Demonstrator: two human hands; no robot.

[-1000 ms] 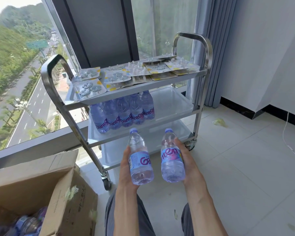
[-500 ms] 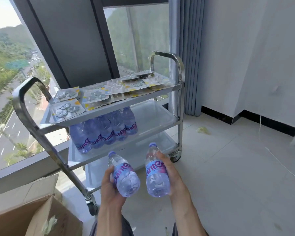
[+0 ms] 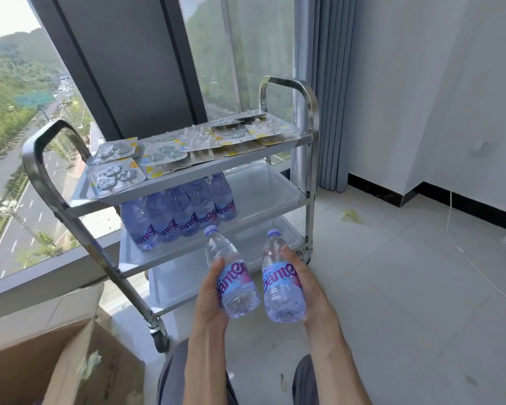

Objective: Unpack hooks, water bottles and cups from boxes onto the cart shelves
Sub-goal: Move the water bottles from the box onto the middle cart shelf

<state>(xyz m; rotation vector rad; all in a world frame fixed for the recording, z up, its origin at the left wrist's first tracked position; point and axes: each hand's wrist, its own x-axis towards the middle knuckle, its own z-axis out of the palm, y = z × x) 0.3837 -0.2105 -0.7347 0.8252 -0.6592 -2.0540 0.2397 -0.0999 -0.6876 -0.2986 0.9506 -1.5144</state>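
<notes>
Two clear bottles with lilac caps and blue-and-pink labels are held in front of a steel cart [image 3: 310, 118], one in each hand. The left hand [image 3: 209, 296] wraps its fingers round the left bottle [image 3: 231, 276], which tilts its cap up and to the left; the right hand [image 3: 307, 287] grips the right bottle [image 3: 279, 283], which stands nearly upright. The two are just apart, below the front edge of the middle shelf [image 3: 263, 185].

A row of matching bottles [image 3: 178, 213] crowds the left half of that shelf, leaving its right half bare. Blister packs of hooks [image 3: 170, 154] cover the top shelf from end to end. The bottom shelf [image 3: 170, 287] shows white behind the held bottles.

Curved handles rise at both ends of the cart, which stands against a window [image 3: 240, 54]. An open cardboard box [image 3: 65, 366] sits at lower left, close to the cart's caster. Pale tiled floor [image 3: 406, 302] spreads to the right, with a thin white cable [image 3: 465, 255] trailing across it toward the wall.
</notes>
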